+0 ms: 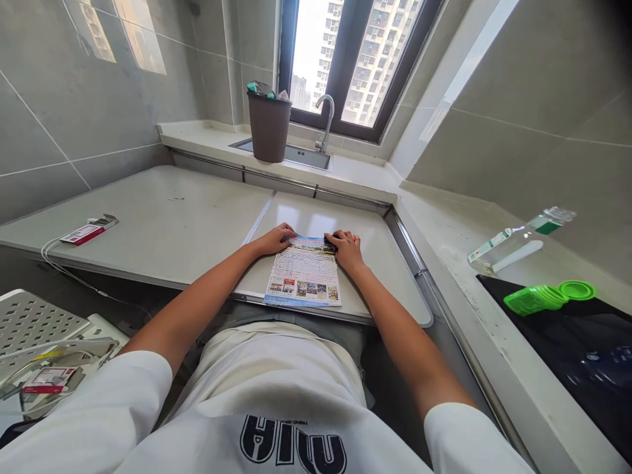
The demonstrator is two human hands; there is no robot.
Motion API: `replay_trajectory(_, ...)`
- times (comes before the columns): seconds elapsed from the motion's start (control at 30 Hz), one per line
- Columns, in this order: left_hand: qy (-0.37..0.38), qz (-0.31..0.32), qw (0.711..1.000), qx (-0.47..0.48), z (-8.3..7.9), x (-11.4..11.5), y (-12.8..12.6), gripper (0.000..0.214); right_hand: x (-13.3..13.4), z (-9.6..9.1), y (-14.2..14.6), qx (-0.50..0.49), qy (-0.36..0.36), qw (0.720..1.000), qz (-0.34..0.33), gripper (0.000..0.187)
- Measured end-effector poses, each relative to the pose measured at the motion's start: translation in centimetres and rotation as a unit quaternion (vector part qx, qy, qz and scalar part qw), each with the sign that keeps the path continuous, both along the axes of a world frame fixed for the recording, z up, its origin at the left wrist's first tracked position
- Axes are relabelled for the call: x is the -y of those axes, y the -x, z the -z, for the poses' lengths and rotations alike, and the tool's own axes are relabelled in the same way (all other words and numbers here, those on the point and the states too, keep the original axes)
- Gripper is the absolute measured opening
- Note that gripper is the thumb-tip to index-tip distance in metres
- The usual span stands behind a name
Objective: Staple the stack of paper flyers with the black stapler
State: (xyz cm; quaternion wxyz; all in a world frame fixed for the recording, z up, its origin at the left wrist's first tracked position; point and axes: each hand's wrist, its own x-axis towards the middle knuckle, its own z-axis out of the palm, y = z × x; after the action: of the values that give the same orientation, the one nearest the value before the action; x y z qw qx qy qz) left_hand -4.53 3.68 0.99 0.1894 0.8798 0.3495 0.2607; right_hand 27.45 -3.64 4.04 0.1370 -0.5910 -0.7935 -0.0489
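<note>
A printed flyer (307, 266) lies on the white board in front of me, with dense text, a blue border and a row of small colour photos near its close edge. My left hand (275, 239) grips its far left corner, fingers closed on the paper's edge. At the far right corner my right hand (347, 250) has its fingers curled in over the paper. Beneath those fingertips shows a small dark thing (329, 238), too small to name. A bit of red is visible by the right hand's fingers.
A brown bin (269, 126) stands by the sink (309, 157) and tap (326, 122). On the left lies a red-and-white box (89, 230) beside a white cable (74, 271). To the right are a clear bottle (523, 237), an open green container (536, 299) and a black cooktop (567, 349).
</note>
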Motion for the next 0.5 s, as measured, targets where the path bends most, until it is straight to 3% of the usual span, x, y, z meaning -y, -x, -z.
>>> replay_trajectory(0.27, -0.001, -0.007, 1.0, -0.011, -0.1, 0.2, 0.1, 0.042, 0.8, 0.2, 1.5, 0.073, -0.014, 0.997, 0.015, 0.07)
replay_trajectory(0.5, -0.01, -0.003, 1.0, -0.016, 0.2, -0.2, 0.4, 0.042, 0.5, -0.1, 0.6, 0.007, -0.03, 0.998, 0.059, 0.075)
